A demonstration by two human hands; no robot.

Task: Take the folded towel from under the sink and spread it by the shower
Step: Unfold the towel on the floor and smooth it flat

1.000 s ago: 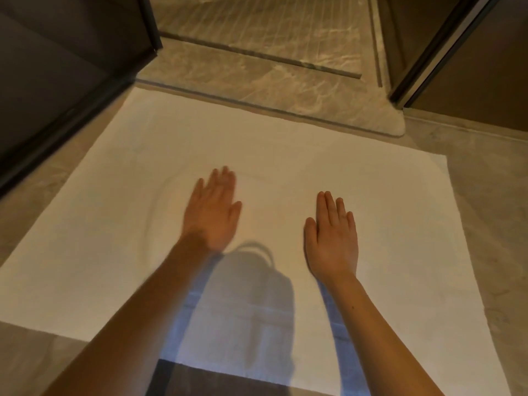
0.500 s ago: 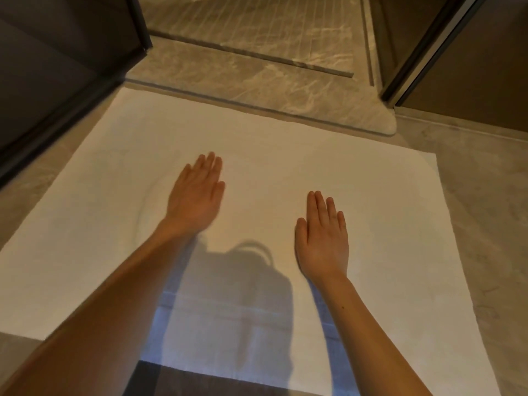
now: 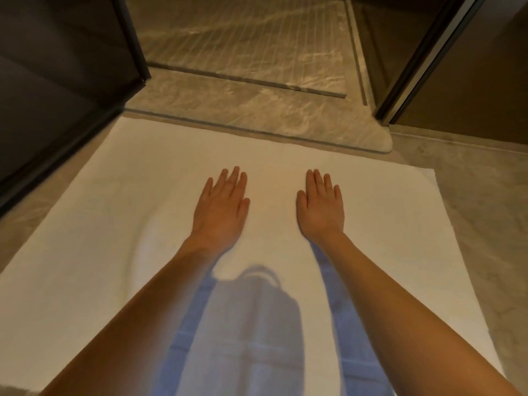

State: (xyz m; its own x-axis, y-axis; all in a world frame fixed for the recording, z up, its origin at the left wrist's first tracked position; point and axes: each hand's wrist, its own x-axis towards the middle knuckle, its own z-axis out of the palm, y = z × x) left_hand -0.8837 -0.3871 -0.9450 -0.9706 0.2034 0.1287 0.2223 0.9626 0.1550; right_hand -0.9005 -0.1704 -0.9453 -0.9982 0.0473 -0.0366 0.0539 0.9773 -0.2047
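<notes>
Only the head view to go on here. The towel (image 3: pixel 371 224) is already opened out flat on the floor (image 3: pixel 485 210), with its far edge running along the raised stone step (image 3: pixel 257 110) of the shower, so it looks to be about where the task wants it.

Both hands sit palm-down near the middle of it. Left hand (image 3: pixel 220 208) has its fingers straight and held close together, and the right hand (image 3: pixel 321 208) is the same, flat and holding nothing.

Handling-wise I'd call it soft, floppy and light. It bunches instead of sliding as one piece; there's a faint curved ridge left of the left hand. To shift it, I'd pinch the corners or an edge. For wrinkles, flat palms pushing outward from the centre should do it. On smooth tile it could skid a bit.

Compared with half a second back, the left hand has come in toward the middle, so the two hands are now closer together and about level. The right hand has barely changed. The towel itself hasn't moved.
</notes>
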